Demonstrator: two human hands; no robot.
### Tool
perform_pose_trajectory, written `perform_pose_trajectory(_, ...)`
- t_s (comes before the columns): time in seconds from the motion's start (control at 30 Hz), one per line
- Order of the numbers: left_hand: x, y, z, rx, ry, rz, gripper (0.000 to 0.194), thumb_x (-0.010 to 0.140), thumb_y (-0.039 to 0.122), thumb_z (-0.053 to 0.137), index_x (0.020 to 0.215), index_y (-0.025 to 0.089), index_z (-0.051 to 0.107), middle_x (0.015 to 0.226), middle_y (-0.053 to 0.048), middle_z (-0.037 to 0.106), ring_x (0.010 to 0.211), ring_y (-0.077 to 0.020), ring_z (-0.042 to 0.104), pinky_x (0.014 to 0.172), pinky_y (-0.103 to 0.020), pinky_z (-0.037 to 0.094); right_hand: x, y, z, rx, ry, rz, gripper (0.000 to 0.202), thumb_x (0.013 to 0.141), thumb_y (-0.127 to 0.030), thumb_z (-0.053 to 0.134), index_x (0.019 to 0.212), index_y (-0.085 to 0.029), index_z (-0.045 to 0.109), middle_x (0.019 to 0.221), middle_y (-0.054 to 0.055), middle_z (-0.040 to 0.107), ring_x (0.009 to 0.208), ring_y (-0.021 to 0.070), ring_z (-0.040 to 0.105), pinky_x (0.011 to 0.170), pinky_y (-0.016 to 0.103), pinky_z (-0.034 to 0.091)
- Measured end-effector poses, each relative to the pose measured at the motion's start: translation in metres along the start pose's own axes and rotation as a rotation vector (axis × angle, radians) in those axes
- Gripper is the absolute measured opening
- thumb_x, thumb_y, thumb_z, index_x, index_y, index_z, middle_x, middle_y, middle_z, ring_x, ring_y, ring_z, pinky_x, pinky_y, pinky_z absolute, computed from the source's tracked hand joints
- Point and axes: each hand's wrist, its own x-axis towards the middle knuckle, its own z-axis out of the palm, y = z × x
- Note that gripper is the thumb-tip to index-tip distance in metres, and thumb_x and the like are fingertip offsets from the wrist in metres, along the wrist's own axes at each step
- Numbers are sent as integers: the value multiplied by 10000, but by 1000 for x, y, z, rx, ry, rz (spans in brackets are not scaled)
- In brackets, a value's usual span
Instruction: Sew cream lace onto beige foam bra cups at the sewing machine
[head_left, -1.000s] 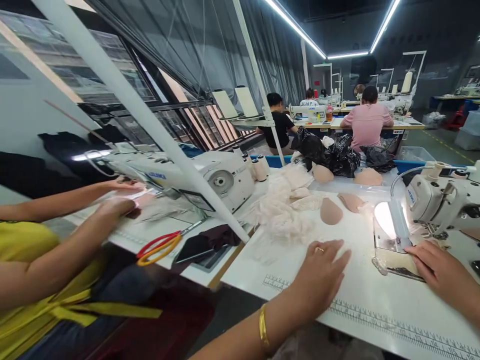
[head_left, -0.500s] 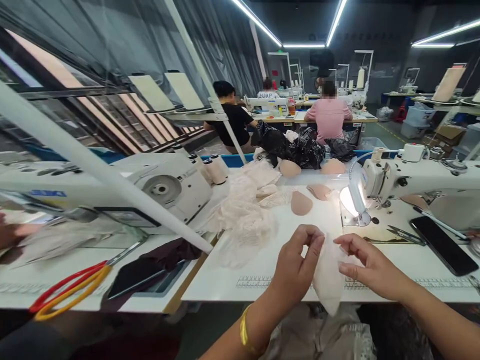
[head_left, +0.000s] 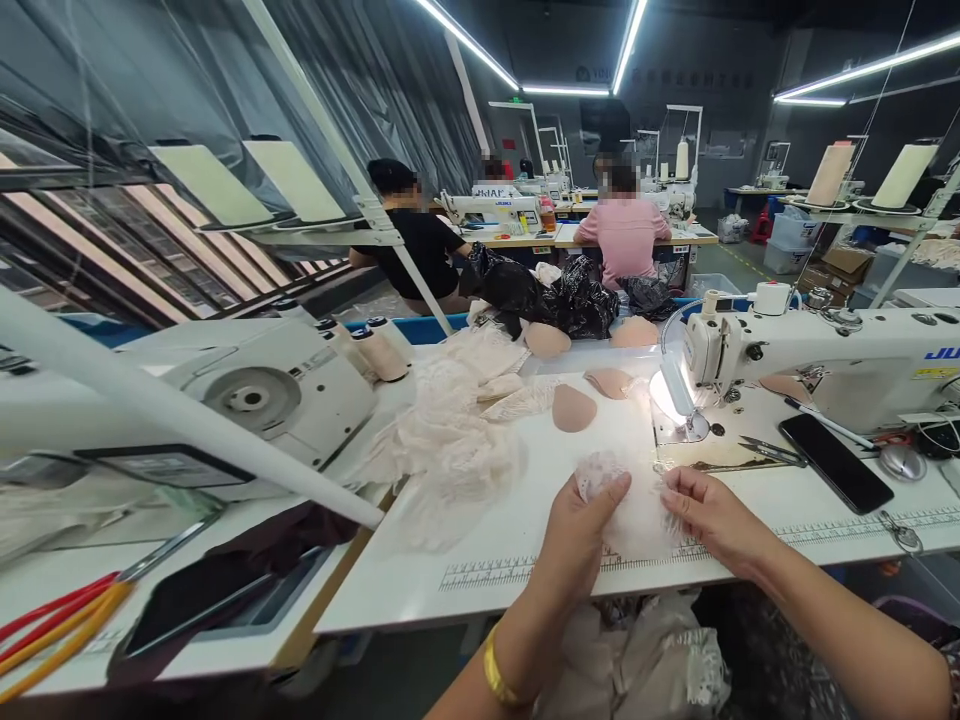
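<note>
The white lace piece (head_left: 637,505) has been raised and spread since the earlier frame. It is pinched at its left side by the left hand (head_left: 581,520) and at its right edge by the right hand (head_left: 709,515), above the table (head_left: 420,585), near the sewing machine (head_left: 810,350).

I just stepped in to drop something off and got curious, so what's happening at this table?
A person holds a piece of sheer pale fabric between the left hand and the right hand, above the front of a white table. A heap of pale, lacy fabric and beige pads lie farther back. To the right stands a sewing machine with its lamp lit.
</note>
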Motion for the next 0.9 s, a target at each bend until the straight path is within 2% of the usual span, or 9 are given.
perform_pose_trajectory(0.17,-6,-8,5,-55,76,54,560,688,464,917,1105,155,708,1066,-108,780,1027,-302,729,888,-408,592,0,7,3,-242,166,-206,435,878,-624,737,824,-204,637,737,-42,505,698,139,437,660,256,366)
perform_pose_trajectory(0.3,-4,-15,-3,109,-59,-16,512,738,511,862,1076,166,692,1031,-100,771,957,-287,722,840,-386,579,4,4,3,-310,238,-309,435,944,-634,645,820,-220,594,754,-23,543,740,172,509,710,288,413)
perform_pose_trajectory(0.4,13,-7,-17,461,-175,-16,435,811,582,752,970,189,657,921,-50,749,859,-242,689,755,-335,550,14,2,-5,-366,205,-305,439,990,-643,559,837,-232,560,643,-43,509,627,166,494,643,294,405)
perform_pose_trajectory(0.47,32,9,-25,895,-240,54,408,881,611,649,890,204,624,787,-9,705,739,-210,649,654,-298,496,24,0,-14,-461,206,-295,425,1000,-638,533,853,-239,550,602,-55,498,584,166,485,617,296,395)
perform_pose_trajectory(0.57,74,38,-27,1524,-214,346,344,975,527,559,947,192,632,816,-28,706,723,-214,645,660,-312,474,38,-2,-24,-633,194,-238,403,991,-605,529,807,-247,517,601,-54,518,578,176,507,608,301,389)
perform_pose_trajectory(0.67,126,54,-15,1673,-168,518,179,983,275,573,1105,167,646,1185,-121,699,1106,-278,639,932,-399,491,43,-1,-25,-694,122,-187,370,1011,-576,468,828,-256,497,643,-45,555,602,189,546,621,311,409)
perform_pose_trajectory(0.73,159,54,-6,1749,-198,538,157,966,162,570,1091,151,664,1231,-136,680,1180,-282,614,1014,-421,473,42,4,-24,-697,98,-192,365,1028,-579,424,864,-261,498,672,-40,563,620,192,552,630,315,418)
perform_pose_trajectory(0.8,185,49,0,1836,-238,523,124,967,154,602,1060,140,682,1165,-122,694,1137,-266,637,1020,-433,494,40,11,-23,-712,107,-218,386,1033,-595,408,867,-260,503,677,-36,551,636,193,546,630,313,410)
perform_pose_trajectory(0.9,208,43,0,1932,-275,493,202,999,301,660,1125,144,683,1187,-91,688,1113,-242,656,998,-465,545,41,23,-24,-729,151,-250,442,1020,-643,405,851,-254,531,646,-34,510,621,193,531,614,309,400)
